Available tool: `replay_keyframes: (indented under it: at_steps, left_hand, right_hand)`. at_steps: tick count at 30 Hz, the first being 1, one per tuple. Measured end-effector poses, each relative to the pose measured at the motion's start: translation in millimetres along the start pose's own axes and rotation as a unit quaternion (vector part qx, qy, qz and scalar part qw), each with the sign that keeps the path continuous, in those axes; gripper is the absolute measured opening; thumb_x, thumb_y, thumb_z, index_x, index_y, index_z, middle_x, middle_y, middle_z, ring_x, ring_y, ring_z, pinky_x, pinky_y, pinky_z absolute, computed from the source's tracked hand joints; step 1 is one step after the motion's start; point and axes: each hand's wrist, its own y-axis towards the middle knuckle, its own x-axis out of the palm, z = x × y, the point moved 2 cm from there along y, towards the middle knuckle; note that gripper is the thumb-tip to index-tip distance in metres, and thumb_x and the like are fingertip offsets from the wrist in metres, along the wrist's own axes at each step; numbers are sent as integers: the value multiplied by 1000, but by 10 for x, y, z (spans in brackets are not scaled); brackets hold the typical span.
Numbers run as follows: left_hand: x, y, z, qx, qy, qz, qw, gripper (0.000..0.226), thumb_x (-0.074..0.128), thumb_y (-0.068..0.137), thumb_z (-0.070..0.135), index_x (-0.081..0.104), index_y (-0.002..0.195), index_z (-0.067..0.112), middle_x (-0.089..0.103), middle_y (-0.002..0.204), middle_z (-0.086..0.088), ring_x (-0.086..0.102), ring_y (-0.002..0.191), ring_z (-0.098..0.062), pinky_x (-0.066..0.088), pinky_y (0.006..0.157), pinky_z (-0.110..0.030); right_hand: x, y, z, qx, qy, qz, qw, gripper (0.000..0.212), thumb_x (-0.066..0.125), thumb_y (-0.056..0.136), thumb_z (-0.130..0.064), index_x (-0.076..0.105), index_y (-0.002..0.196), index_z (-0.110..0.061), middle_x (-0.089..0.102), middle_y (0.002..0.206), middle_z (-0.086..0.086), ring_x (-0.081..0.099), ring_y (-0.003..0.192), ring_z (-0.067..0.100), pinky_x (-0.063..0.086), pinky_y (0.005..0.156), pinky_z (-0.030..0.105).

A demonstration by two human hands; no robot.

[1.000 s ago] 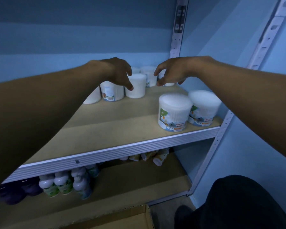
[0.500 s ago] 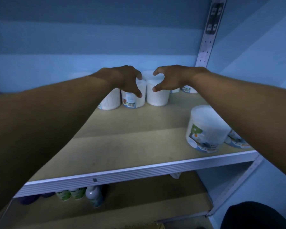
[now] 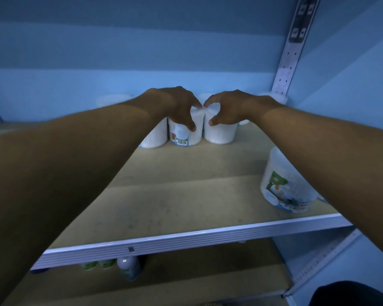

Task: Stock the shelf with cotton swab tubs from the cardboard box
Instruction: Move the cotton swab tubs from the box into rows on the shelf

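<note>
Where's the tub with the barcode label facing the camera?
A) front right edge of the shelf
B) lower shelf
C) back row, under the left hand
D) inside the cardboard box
C: the barcode tub stands in the back row of the shelf, with the left hand curled over its top; the right hand is on the neighbouring tub.

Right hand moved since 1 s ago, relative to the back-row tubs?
Yes. The right hand has shifted left along the back row, off the tub by the shelf upright and onto the plain white tub beside the barcode tub.
</note>
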Motion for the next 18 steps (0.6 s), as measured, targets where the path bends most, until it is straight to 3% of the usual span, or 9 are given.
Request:
replay_keyframes:
  at_steps: [18]
  left_hand:
    - [-64, -365, 167, -7, -6, 1, 1000, 75, 74, 78, 54, 45, 144, 37, 51, 145, 5, 50, 129, -23, 43, 105, -38]
  right_hand:
    - [-105, -486, -140, 6, 5, -18, 1000, 63, 72, 84, -49, 48, 142, -44, 42, 152, -4, 45, 135, 25, 42, 107, 38]
